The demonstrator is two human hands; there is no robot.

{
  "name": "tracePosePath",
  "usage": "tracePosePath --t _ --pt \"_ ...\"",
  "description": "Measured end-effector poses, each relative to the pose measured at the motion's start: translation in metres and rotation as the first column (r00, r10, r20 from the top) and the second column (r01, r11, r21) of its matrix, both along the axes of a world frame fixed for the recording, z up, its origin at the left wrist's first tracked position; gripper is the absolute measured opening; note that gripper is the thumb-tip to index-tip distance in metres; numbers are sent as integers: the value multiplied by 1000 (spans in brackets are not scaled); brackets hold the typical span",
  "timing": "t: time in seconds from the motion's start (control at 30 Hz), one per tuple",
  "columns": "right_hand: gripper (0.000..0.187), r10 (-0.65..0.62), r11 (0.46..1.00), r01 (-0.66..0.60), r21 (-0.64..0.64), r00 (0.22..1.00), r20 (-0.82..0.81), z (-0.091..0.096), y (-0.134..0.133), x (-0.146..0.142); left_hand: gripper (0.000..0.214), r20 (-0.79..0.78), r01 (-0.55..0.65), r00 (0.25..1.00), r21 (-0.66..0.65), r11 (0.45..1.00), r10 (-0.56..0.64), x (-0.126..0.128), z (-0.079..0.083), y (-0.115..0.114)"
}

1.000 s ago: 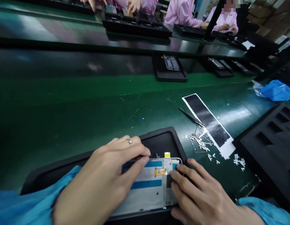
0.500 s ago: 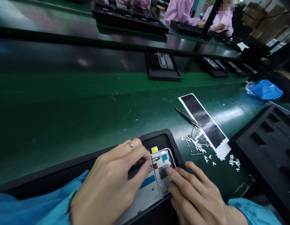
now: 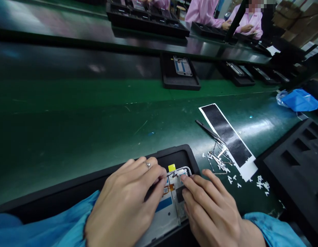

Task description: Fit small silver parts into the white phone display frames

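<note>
A silver phone frame point(image 3: 164, 219) with blue strips and an orange flex cable lies in a black foam tray point(image 3: 171, 154). A yellow tab point(image 3: 171, 167) sticks out at its upper edge. My left hand point(image 3: 130, 195), ring on one finger, is over the frame with thumb and index finger pinched by the flex cable. Whatever is in that pinch is hidden. From the other side, my right hand point(image 3: 212, 209) holds the frame's top end, its fingertips pressed on the surface near the corner. Its thumb is largely hidden.
Tweezers point(image 3: 209, 130), scattered strips point(image 3: 219, 161) and a black adhesive sheet point(image 3: 228, 135) lie to the right. A slotted foam tray point(image 3: 295, 161) is beyond. Another frame point(image 3: 183, 66) sits in a tray point(image 3: 181, 82) further back. People in pink point(image 3: 202, 13) work across the bench.
My right hand's fingertips have slid up toward the frame's top corner, covering the light-blue square. My left hand keeps its pinch near the flex cable. The view has shifted slightly.
</note>
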State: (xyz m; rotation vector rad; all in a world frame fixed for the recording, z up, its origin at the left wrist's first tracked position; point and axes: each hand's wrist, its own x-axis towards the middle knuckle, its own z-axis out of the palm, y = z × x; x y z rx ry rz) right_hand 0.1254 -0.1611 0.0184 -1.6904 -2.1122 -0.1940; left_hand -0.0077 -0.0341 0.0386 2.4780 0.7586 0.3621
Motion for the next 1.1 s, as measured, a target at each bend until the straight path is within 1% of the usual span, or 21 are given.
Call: tracePosePath --t 0.17,0.27,0.4,0.47,0.6,0.7,0.77,0.83,0.97,1.1 --pt "25 14 1000 -14 6 1000 22 -3 2 -2 24 72 -75 994 -36 997 77 -6 -3 -2" --pt "26 16 1000 -16 2 1000 19 -4 3 -3 25 94 -86 992 -26 996 88 -9 -3 -3" --pt "26 6 1000 -6 8 1000 -4 -7 3 -4 24 99 -65 993 6 998 64 -7 -1 -1" --pt "25 -2 999 3 32 1000 -26 -9 3 -4 25 101 -37 994 40 999 33 -4 0 1" --pt "22 -17 996 22 91 998 -57 -12 3 -5 31 98 31 994 178 983 -49 1 2 3" --pt "21 -22 995 25 97 999 -32 -10 5 -5 37 109 32 992 257 966 -62 2 -1 3" --pt "22 -15 994 16 107 1000 -9 -8 6 -5 40 115 -3 993 252 968 -27 0 -5 1" --pt "22 -14 993 13 115 1000 11 -8 8 -5 37 109 -12 994 225 974 -13 -2 -9 -1" --pt "24 -7 989 2 146 999 33 -8 9 -5 26 117 27 992 224 974 -55 -7 -16 -2" --pt "26 1 983 -9 183 999 44 -7 10 -5 24 120 27 991 253 967 -59 -10 -19 -3"
